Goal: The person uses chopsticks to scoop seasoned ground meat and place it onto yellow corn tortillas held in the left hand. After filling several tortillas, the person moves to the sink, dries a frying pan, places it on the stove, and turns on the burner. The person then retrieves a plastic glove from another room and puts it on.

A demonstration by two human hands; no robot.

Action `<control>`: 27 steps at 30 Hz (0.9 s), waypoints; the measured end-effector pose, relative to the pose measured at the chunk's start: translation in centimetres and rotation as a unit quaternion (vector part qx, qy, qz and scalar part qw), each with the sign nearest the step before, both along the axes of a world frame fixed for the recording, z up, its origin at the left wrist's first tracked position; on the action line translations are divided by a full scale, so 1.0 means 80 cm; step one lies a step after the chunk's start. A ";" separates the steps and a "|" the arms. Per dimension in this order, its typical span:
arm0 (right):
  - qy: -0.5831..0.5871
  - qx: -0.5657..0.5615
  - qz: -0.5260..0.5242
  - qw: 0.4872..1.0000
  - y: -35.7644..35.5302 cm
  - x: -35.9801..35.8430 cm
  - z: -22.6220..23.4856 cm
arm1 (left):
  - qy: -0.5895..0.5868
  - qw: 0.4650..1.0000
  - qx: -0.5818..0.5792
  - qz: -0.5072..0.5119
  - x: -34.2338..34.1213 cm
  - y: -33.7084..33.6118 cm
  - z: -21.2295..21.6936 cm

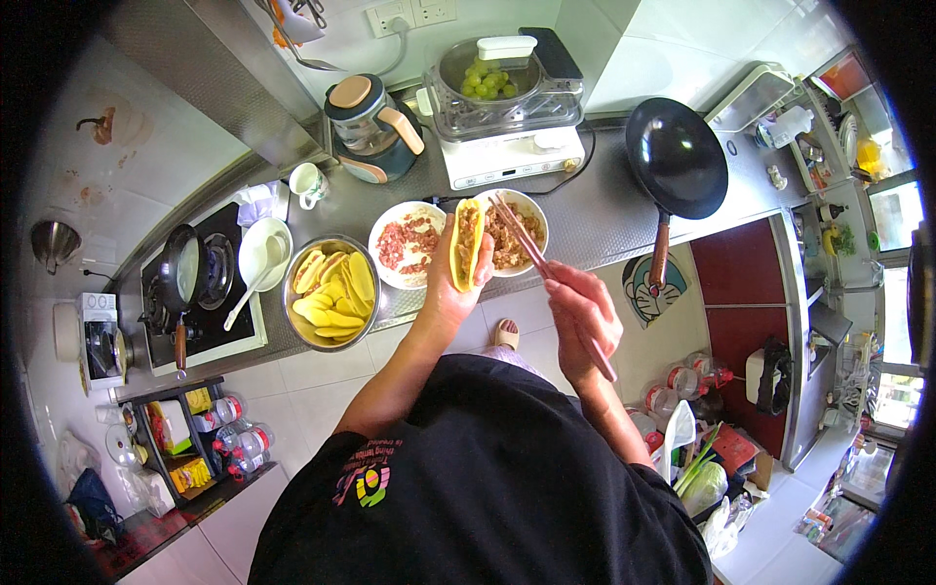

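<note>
My left hand (447, 300) holds up a folded yellow wrapper (475, 244), its open side showing a brown minced filling. In my right hand (588, 317) is a pair of reddish-brown chopsticks (526, 242), fingers closed round them. Their tips reach over a white bowl (545, 229) of brown minced filling (509, 252). To the left, partly behind my left hand, sits another white bowl (380, 226) with reddish chopped meat (405, 244). A metal bowl (291, 314) beyond it holds several yellow folded pieces (336, 302), some showing filling.
Left on the counter are a white bowl with a spoon (265, 255), a green-patterned cup (308, 182) and a stove with a small pan (182, 268). Behind stand a kettle (366, 122) and a white appliance (512, 156) under a pot of grapes. A black wok (676, 156) lies right, its handle overhanging the edge.
</note>
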State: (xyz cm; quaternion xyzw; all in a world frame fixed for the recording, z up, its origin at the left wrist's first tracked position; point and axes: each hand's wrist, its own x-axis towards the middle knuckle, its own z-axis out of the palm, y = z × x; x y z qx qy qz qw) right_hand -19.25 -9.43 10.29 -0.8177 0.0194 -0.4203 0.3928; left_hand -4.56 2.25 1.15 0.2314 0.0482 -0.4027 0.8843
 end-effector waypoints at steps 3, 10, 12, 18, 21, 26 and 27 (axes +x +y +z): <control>-0.007 -0.059 0.027 0.998 0.006 0.007 -0.005 | 0.002 1.000 0.022 0.002 -0.005 0.000 0.003; 0.016 -0.160 0.052 0.986 0.023 0.018 -0.012 | -0.001 1.000 0.015 -0.006 -0.008 -0.004 0.016; 0.039 -0.166 0.058 0.984 0.026 0.024 -0.011 | 0.002 0.997 0.070 0.032 -0.016 -0.012 0.021; -0.012 -0.114 0.030 0.993 0.020 0.021 -0.004 | 0.011 0.998 0.059 0.022 -0.014 -0.007 0.018; -0.018 -0.117 0.025 0.993 0.018 0.018 -0.002 | -0.039 0.999 -0.031 -0.007 -0.009 -0.002 0.009; 0.011 -0.134 0.034 0.990 0.021 0.019 -0.003 | 0.013 0.999 0.031 0.008 -0.012 -0.007 0.008; 0.002 -0.127 0.027 0.992 0.021 0.019 -0.002 | 0.007 0.999 0.035 0.005 -0.012 -0.007 0.010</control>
